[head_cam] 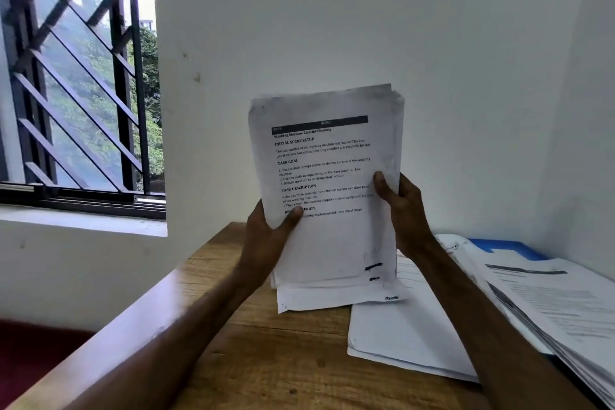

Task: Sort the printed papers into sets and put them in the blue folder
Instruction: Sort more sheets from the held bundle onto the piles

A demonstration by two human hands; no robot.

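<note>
White printed papers (327, 183) stand upright in our two hands, held up in front of the pale wall (366, 27) and above the wooden counter (266, 359). Our left hand (266, 236) grips the stack's left edge low down, its thumb pressed across the front sheet and the fingers hidden behind. Our right hand (404, 206) clasps the right edge a little higher, thumb on the front and fingers curled round the back. The top sheet carries a dark header bar and the title "Washing Machine Exterior Cleaning", with bold headings below it. The stack is not squared: several sheets hang lower than the front one, and we cannot tell whether the lowest edge touches the counter. To the right of it, loose white sheets (399, 336) lie flat on the counter. Further right a thick pile of printed pages (565, 306) rests on the blue folder (509, 246), which lies against the wall with only its far corner showing. At the left a barred window (76, 76) looks onto green trees.
</note>
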